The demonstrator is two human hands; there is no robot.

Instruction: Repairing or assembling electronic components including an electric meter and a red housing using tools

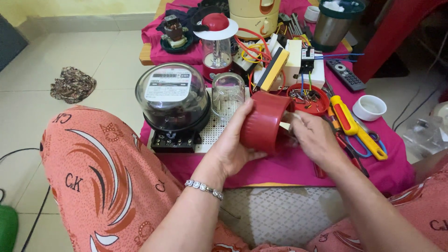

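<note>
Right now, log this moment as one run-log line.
left hand: grips red plastic housing | right hand: fingers at housing's open end | nearby: electricity meter, yellow screwdriver

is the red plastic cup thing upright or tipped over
Tipped on its side: the red ribbed plastic housing lies sideways between the left hand and right hand, its open end toward the right hand.

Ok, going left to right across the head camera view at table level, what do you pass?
Crumpled patterned cloth on the floor → glass-domed electricity meter → left hand → red plastic cup-shaped housing → right hand → yellow-handled screwdriver → small white cup.
</note>
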